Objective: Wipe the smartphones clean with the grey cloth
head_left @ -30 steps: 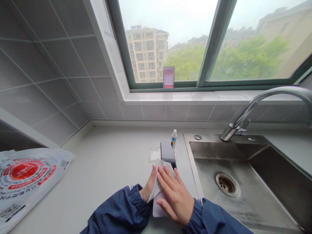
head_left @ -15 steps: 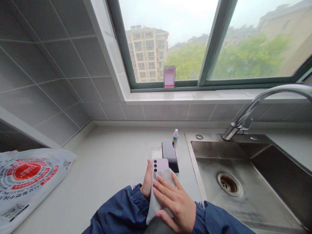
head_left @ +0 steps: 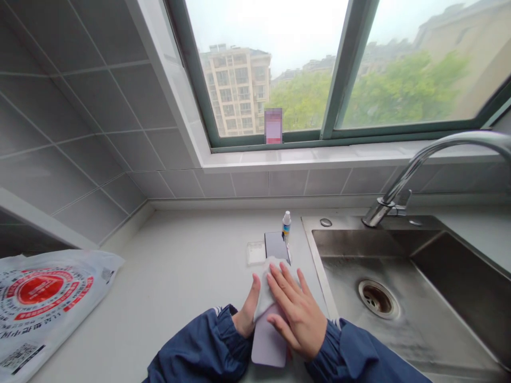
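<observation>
My left hand (head_left: 248, 314) wraps round the left edge of a lilac phone (head_left: 269, 343), its thumb pointing up along the side. A light grey cloth (head_left: 263, 292) covers the upper part of the phone, camera lenses included. On top of the cloth my right hand (head_left: 297, 314) lies flat, fingers stretched and slightly apart, its thumb over the lilac back. Just beyond the cloth is a dark, flat phone-like object (head_left: 275, 243), partly covered. A clear plastic case or tray (head_left: 255, 253) lies to its left, and a small white-capped bottle (head_left: 286, 223) stands behind it.
A stainless sink (head_left: 423, 324) with a curved chrome faucet (head_left: 403, 173) is at the right. On the left, a white plastic bag (head_left: 83, 276) with red print rests on the pale counter (head_left: 179, 266). A tiled wall and window sill (head_left: 299, 157) close off the back.
My right hand and the cloth have slid up the phone, away from me, covering the lenses and baring the lower back. The phone sits slightly lower in view.
</observation>
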### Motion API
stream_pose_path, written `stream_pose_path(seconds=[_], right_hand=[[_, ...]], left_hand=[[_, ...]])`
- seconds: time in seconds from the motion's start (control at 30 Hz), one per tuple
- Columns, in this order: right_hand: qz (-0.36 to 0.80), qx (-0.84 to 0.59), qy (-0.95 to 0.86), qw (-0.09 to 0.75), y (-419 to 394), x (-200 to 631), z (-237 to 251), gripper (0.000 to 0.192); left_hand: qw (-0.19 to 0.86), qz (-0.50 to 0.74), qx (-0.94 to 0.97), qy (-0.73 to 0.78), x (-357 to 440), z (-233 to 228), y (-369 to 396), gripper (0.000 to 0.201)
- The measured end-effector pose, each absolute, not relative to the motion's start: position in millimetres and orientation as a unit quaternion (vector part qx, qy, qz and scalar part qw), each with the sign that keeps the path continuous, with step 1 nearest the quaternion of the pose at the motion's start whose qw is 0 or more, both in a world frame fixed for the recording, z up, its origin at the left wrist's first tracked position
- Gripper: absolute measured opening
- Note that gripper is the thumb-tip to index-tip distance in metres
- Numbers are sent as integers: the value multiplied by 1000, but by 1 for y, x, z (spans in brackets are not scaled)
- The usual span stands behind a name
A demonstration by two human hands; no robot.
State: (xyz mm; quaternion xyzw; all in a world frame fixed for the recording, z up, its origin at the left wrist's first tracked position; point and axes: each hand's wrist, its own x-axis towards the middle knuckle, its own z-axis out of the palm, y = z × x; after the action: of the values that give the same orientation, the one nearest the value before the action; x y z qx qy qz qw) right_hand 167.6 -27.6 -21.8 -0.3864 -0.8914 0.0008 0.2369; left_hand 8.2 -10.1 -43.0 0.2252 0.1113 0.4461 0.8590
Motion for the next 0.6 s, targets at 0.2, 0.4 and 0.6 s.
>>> stream_pose_path(seconds=[0.2, 0.4, 0.6], right_hand=[[41, -323, -922, 209, -42, 158, -17, 65], [68, -282, -928, 234, -47, 154, -15, 58], [21, -334, -915, 225, -36, 163, -13, 64]], left_hand=[[881, 403, 127, 214, 2, -26, -8, 71], [886, 371, 118, 253, -1, -25, -3, 88], [887, 372, 180, 208, 3, -32, -6, 69]])
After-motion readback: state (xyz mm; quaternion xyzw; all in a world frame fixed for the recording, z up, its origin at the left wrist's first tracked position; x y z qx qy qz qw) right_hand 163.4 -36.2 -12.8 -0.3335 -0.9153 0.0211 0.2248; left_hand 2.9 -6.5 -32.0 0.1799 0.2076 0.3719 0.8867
